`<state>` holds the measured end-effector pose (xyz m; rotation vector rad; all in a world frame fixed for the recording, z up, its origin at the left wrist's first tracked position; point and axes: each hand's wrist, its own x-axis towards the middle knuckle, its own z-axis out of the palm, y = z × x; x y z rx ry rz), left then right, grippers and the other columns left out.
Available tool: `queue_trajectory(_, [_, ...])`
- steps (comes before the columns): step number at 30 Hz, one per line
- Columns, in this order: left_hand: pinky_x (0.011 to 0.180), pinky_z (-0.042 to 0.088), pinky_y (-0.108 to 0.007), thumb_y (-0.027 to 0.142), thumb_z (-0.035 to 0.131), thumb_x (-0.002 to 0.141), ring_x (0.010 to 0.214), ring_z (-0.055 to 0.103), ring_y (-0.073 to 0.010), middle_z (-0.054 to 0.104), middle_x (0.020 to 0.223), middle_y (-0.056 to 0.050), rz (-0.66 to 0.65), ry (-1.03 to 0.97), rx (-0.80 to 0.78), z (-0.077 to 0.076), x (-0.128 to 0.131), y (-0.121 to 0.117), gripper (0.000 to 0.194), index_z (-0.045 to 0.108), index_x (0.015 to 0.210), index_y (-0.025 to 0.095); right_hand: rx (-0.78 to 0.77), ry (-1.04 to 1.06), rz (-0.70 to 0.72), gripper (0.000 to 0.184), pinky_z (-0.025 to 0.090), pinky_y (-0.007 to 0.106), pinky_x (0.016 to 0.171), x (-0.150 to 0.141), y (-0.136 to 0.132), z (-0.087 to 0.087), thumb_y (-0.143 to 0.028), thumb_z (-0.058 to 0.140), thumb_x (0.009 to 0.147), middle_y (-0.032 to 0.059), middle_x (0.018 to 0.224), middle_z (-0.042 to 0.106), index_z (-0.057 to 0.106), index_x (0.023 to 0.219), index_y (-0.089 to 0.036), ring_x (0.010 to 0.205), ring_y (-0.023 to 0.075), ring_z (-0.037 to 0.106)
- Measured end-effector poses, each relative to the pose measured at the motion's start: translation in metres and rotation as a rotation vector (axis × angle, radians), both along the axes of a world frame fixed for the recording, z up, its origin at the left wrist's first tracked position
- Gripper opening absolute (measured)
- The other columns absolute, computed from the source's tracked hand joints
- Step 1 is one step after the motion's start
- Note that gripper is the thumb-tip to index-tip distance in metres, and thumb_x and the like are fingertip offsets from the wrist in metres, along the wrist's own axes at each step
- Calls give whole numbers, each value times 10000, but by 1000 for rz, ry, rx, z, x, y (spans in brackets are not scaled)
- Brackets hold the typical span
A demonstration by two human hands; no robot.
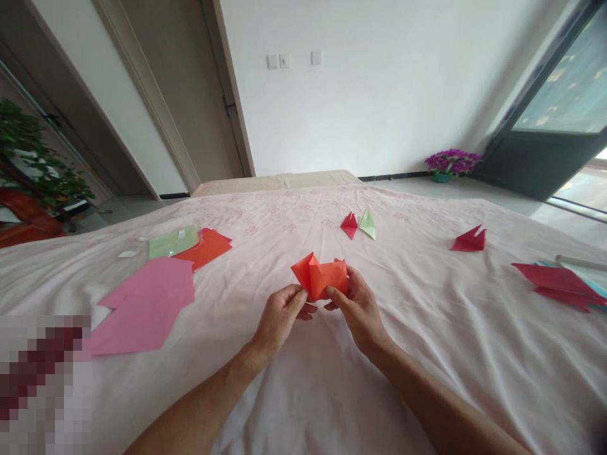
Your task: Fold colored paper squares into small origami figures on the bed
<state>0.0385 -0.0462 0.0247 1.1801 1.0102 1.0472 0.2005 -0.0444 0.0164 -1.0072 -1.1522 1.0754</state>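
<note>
A partly folded sheet of orange origami paper (332,277) is held up over the cloth between both hands, with a pointed flap standing out at its left. My left hand (283,311) pinches its lower left edge between thumb and fingers. On the other side, my right hand (358,306) grips it with the thumb in front and fingers behind, partly hidden by the paper. Beyond the hands, a red folded paper piece (349,225) and a pale green folded paper piece (367,225) stand side by side on the cloth.
Pink paper sheets (152,303) lie at the left, with orange sheets (208,249) and a pale green packet (173,243) behind them. Toward the right are a red folded paper (468,240) and dark red papers (559,284). A pale flowered cloth (265,221) covers the wrinkled surface.
</note>
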Motion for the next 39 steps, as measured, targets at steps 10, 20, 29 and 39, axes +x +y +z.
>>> queue_trajectory(10, [590,545,-213,323,749,704,678,683,-140,732,814,-87,103,-203,-249,-1,-5,10,305,674,919,120,34,49,45,586,556,321,650,-3,2,-7,-374,692,796,65,1112,632,457,1313,-229,875,195,622])
queue_trajectory(20, [564,536,-216,305,780,640,630,673,-135,725,753,-70,149,-172,-324,-2,-6,14,271,639,789,128,91,-44,29,639,558,337,689,-5,1,-11,-347,709,797,56,1057,643,424,1360,-246,845,192,624])
queue_trajectory(29, [549,535,-208,397,794,629,592,653,-116,718,707,-63,120,-151,-362,2,-1,9,342,647,758,117,61,-109,68,719,550,358,718,-9,2,-14,-351,734,777,37,929,700,388,1401,-261,787,204,672])
queue_trajectory(39, [539,531,-203,409,815,605,590,645,-115,707,692,-57,129,-163,-375,0,5,3,392,690,820,105,121,-385,-72,644,515,304,622,-11,-1,-13,-249,701,769,-5,797,681,447,1360,-249,680,166,638])
